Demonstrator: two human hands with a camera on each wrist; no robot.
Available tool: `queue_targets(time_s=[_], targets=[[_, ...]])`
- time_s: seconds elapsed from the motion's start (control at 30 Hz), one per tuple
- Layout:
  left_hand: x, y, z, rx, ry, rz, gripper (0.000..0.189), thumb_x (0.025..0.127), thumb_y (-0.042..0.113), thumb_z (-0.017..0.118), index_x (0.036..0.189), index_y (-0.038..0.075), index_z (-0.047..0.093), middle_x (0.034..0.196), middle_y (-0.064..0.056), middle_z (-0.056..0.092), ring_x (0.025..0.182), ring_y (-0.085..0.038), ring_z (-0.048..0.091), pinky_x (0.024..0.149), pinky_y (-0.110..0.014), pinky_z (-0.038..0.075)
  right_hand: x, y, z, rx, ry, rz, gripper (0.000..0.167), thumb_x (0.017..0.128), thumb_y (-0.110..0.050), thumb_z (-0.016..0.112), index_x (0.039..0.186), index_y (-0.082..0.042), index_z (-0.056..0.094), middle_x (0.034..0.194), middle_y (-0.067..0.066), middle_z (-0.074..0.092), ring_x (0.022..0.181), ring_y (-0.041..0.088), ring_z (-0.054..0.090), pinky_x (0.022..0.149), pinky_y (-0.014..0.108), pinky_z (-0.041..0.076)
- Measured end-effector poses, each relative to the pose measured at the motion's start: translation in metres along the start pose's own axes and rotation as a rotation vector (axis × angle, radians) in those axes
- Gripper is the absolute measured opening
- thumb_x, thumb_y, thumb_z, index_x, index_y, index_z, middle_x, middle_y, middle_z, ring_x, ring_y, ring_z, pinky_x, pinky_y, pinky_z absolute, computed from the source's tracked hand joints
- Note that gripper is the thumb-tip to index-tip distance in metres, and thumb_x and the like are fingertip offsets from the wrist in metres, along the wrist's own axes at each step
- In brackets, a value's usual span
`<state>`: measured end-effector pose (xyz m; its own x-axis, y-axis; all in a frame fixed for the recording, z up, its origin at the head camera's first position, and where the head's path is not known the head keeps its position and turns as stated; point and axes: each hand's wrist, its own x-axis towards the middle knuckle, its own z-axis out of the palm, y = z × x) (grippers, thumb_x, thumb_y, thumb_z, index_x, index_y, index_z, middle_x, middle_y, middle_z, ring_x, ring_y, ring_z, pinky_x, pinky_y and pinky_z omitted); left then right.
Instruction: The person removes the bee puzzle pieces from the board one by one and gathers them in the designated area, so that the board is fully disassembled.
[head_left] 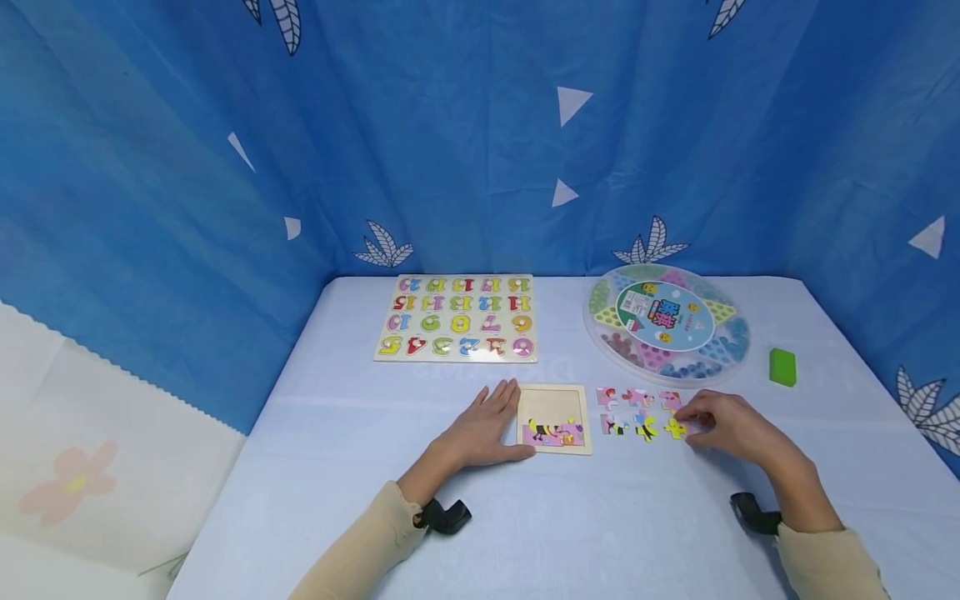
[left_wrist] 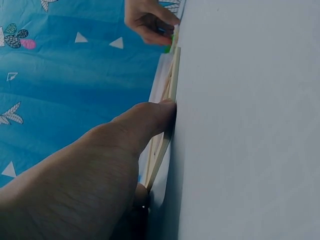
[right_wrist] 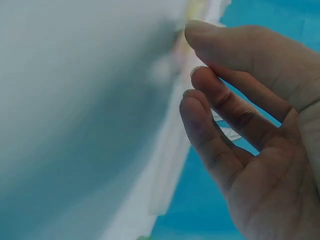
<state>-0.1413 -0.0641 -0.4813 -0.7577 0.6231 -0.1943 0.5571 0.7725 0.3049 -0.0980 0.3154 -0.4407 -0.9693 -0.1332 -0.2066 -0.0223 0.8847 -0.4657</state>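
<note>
A small wooden puzzle tray [head_left: 551, 398] lies mid-table, its lower part filled with pink and yellow picture pieces. My left hand [head_left: 483, 429] rests at its left side, fingers stretched toward the upper corner and thumb against the lower edge. In the left wrist view the thumb [left_wrist: 162, 112] presses the tray's rim. Loose jigsaw pieces [head_left: 643, 427] lie in two rows right of the tray. At the right end of the lower row, my right hand [head_left: 731, 427] pinches a pink puzzle piece [head_left: 692, 427], mostly covered by thumb and fingers. The right wrist view is blurred around the fingertips.
Behind the tray lies a number puzzle board [head_left: 459, 318] with colourful numerals. A round, clear-lidded game box [head_left: 667, 325] with coloured beads sits at the back right, beside a green block [head_left: 782, 367]. Blue curtains [head_left: 480, 142] hang behind the white-covered table [head_left: 585, 533].
</note>
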Motion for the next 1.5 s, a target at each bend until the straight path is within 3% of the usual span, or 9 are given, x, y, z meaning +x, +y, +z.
queue_targets(time_s=[0.27, 0.53, 0.7, 0.93, 1.1, 1.5], targets=[[-0.004, 0.001, 0.003, -0.011, 0.013, -0.003, 0.1, 0.087, 0.068, 0.051, 0.157, 0.006, 0.013, 0.166, -0.005, 0.008, 0.154, -0.018, 0.005, 0.126, -0.04, 0.01, 0.012, -0.052, 0.003, -0.044, -0.047, -0.205, 0.026, 0.075, -0.01, 0.081, 0.101, -0.006, 0.075, 0.094, 0.001, 0.065, 0.081, 0.014, 0.055, 0.064, 0.021, 0.051], [-0.002, 0.004, 0.0, 0.006, 0.014, -0.003, 0.101, 0.087, 0.069, 0.051, 0.157, 0.007, 0.012, 0.166, -0.005, 0.007, 0.154, -0.018, 0.004, 0.126, -0.039, 0.01, 0.042, -0.113, 0.021, -0.014, -0.137, -0.3, 0.024, 0.078, -0.013, 0.08, 0.101, -0.01, 0.075, 0.095, -0.001, 0.066, 0.085, 0.016, 0.057, 0.073, 0.027, 0.055], [0.0, 0.003, 0.0, 0.011, 0.006, -0.01, 0.1, 0.087, 0.07, 0.05, 0.157, 0.008, 0.012, 0.166, -0.004, 0.006, 0.154, -0.017, 0.003, 0.126, -0.04, 0.009, 0.06, -0.139, 0.038, 0.021, -0.186, -0.35, 0.02, 0.078, -0.011, 0.08, 0.096, -0.011, 0.075, 0.089, -0.003, 0.065, 0.08, 0.013, 0.054, 0.072, 0.024, 0.051], [0.001, 0.001, 0.002, 0.005, -0.004, -0.001, 0.101, 0.087, 0.071, 0.049, 0.157, 0.008, 0.013, 0.166, -0.004, 0.006, 0.154, -0.017, 0.003, 0.126, -0.041, 0.009, 0.071, -0.154, 0.056, 0.056, -0.248, -0.384, 0.018, 0.078, -0.012, 0.081, 0.093, -0.009, 0.072, 0.08, -0.003, 0.064, 0.071, 0.008, 0.053, 0.065, 0.019, 0.049], [0.001, 0.001, 0.002, 0.001, -0.006, 0.001, 0.1, 0.087, 0.071, 0.048, 0.157, 0.008, 0.013, 0.166, -0.005, 0.007, 0.154, -0.017, 0.004, 0.126, -0.041, 0.009, 0.07, -0.157, 0.065, 0.081, -0.274, -0.348, 0.019, 0.077, -0.013, 0.081, 0.093, -0.01, 0.071, 0.078, -0.002, 0.063, 0.07, 0.009, 0.053, 0.063, 0.019, 0.048], [0.0, 0.001, -0.002, -0.01, -0.003, -0.007, 0.1, 0.087, 0.071, 0.049, 0.157, 0.009, 0.012, 0.166, -0.004, 0.006, 0.154, -0.017, 0.002, 0.126, -0.04, 0.007, 0.067, -0.157, 0.073, 0.021, -0.228, -0.362, 0.017, 0.079, -0.013, 0.08, 0.094, -0.011, 0.072, 0.079, -0.006, 0.064, 0.071, 0.006, 0.054, 0.066, 0.02, 0.048]])
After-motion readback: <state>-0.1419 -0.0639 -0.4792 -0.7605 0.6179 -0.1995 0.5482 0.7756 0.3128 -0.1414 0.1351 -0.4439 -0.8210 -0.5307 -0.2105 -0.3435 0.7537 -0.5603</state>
